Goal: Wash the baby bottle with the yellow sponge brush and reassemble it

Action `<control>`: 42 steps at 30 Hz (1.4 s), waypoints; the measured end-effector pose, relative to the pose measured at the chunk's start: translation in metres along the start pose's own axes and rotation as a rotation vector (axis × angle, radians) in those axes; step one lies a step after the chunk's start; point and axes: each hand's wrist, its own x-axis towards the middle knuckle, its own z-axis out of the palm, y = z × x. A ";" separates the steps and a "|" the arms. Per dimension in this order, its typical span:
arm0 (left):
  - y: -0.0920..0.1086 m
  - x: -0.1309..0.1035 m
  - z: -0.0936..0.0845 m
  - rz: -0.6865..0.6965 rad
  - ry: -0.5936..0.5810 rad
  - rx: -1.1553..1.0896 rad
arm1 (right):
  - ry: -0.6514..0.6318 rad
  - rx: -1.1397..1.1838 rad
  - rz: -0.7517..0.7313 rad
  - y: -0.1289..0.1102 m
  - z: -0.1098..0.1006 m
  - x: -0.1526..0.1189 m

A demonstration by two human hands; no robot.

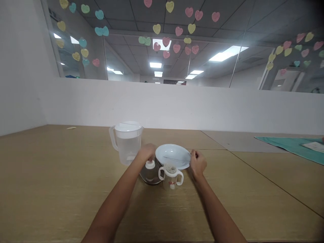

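Observation:
My left hand (148,152) is closed, its fingertips pointing down at the white top of a small clear bottle (150,173). That bottle is on a dark, shiny tray (144,178). My right hand (198,164) is closed at the right rim of a white bowl (162,149). From its fingers a thin rod (174,159) stretches leftward over the bowl; its kind is too small to tell. In front of the bowl stands an upright clear cup (167,184) with two white handles and red print. Its top is open, with something clear over the rim.
A translucent pitcher (129,145) with a white lid and handle stands behind my left hand. On the right of the wooden table (76,189) lies a teal cloth (286,143) with a white item (314,146). A small flat piece (71,128) lies at the back left. A white wall (164,104) borders the table.

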 end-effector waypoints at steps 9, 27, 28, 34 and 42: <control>0.035 -0.036 -0.034 0.268 0.488 0.088 | 0.029 0.143 -0.798 -0.036 -0.020 -0.009; 0.089 -0.062 -0.018 0.609 0.475 0.382 | 0.160 0.205 -0.981 -0.012 -0.003 0.006; 0.088 -0.064 -0.021 0.584 0.458 0.361 | 0.146 0.206 -0.953 -0.014 -0.004 0.005; 0.069 -0.086 -0.043 0.441 0.381 0.087 | 0.195 0.226 -0.505 -0.020 -0.006 -0.005; 0.045 -0.068 -0.034 0.232 0.011 0.056 | -0.023 0.393 -0.632 -0.053 -0.031 -0.031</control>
